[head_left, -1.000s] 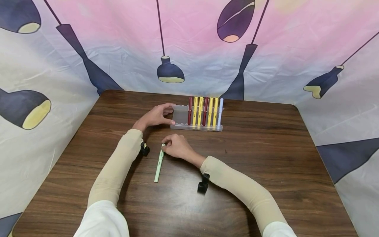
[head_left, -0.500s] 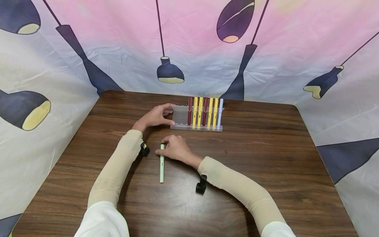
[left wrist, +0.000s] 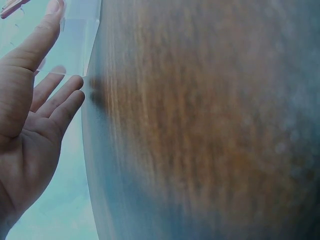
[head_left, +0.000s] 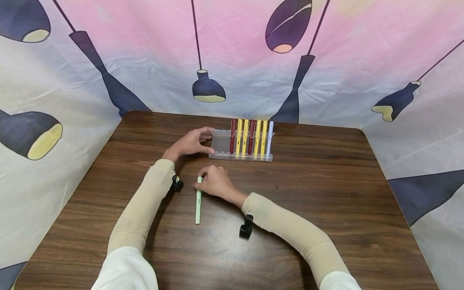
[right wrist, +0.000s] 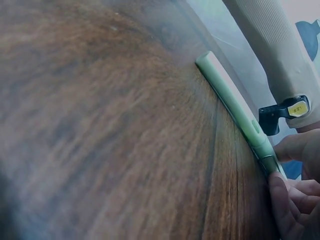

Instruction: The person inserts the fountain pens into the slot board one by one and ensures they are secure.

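A light green pen [head_left: 198,207] with a clip lies on the table. My right hand [head_left: 217,181] pinches its capped end between thumb and fingers; in the right wrist view the pen [right wrist: 232,102] lies along the wood, fingertips on both sides of the cap. Further back stands a clear plastic pen rack [head_left: 221,141]. My left hand [head_left: 190,141] holds its left end, thumb at the front ledge and fingers behind. In the left wrist view, the left hand [left wrist: 35,115] has its thumb over the rack's clear edge [left wrist: 82,45].
Dark red, yellow and pale blue pens [head_left: 245,137] stand side by side in the rack's middle and right slots. Its left slots hold no pens. The brown wooden table [head_left: 308,181] reaches back to a patterned cloth backdrop [head_left: 239,52].
The pen's near end has swung to the right, so the pen now points more nearly straight toward me. My right thumb has come round to the pen's left side. The left hand stays on the rack.
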`<state>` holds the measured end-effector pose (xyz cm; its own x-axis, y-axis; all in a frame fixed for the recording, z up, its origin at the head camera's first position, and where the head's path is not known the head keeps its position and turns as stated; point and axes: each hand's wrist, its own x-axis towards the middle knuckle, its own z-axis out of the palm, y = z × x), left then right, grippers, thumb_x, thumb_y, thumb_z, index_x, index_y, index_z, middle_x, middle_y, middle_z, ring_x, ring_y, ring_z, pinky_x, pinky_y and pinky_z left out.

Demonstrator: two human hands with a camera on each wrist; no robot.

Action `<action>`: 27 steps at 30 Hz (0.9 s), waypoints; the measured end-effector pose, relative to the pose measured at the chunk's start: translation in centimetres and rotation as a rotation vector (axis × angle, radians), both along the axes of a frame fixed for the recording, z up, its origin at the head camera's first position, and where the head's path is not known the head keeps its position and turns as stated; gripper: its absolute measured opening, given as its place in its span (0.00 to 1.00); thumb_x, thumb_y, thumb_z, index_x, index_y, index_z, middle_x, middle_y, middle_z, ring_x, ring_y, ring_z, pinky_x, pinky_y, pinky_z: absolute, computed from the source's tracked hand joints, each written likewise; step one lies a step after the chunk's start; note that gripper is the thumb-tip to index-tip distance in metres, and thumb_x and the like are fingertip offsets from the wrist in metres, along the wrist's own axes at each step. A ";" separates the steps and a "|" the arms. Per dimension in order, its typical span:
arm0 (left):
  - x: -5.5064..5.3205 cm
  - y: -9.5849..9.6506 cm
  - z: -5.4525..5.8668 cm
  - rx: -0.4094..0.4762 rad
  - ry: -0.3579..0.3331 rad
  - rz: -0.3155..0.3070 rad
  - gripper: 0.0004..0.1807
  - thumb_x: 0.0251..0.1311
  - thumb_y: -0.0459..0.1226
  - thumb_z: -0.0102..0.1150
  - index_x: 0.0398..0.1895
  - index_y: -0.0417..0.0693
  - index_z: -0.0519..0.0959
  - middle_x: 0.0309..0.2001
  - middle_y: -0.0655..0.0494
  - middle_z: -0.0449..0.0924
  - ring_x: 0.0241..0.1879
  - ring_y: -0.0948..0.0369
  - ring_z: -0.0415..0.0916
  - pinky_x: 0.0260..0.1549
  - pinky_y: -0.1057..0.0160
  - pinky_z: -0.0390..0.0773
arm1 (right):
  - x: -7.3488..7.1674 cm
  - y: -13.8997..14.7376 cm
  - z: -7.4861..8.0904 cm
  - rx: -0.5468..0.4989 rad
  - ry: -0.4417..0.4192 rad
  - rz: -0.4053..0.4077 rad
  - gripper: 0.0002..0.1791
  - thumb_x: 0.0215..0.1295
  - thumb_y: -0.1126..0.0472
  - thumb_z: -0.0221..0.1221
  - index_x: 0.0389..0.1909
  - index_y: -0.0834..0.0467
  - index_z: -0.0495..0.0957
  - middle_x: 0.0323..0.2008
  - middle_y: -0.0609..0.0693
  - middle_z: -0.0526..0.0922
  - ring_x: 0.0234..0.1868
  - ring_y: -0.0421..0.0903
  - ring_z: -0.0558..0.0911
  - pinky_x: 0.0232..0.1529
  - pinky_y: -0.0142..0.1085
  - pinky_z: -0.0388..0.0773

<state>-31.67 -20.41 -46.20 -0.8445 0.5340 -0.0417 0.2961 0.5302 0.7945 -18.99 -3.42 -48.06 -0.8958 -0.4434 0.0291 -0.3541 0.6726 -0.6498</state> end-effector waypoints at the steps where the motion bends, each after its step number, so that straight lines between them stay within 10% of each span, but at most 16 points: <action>1: 0.0 0.0 0.0 0.001 0.000 -0.002 0.46 0.55 0.41 0.78 0.76 0.46 0.64 0.73 0.41 0.66 0.72 0.44 0.67 0.70 0.48 0.71 | 0.0 0.0 0.0 0.000 0.000 -0.001 0.12 0.55 0.50 0.75 0.37 0.50 0.89 0.20 0.34 0.83 0.25 0.29 0.79 0.48 0.41 0.80; 27: -0.1 -0.1 -0.2 0.020 0.046 -0.031 0.40 0.60 0.33 0.73 0.75 0.44 0.65 0.70 0.40 0.70 0.70 0.44 0.69 0.71 0.48 0.71 | -0.7 2.4 5.4 -0.214 0.017 -0.019 0.16 0.61 0.52 0.72 0.46 0.56 0.87 0.24 0.39 0.85 0.23 0.34 0.81 0.27 0.30 0.78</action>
<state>-31.80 -20.49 -46.37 -0.8284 0.5600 0.0080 0.3484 0.5041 0.7902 -19.68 -1.01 -42.65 -0.9026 -0.4083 0.1361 -0.3548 0.5270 -0.7723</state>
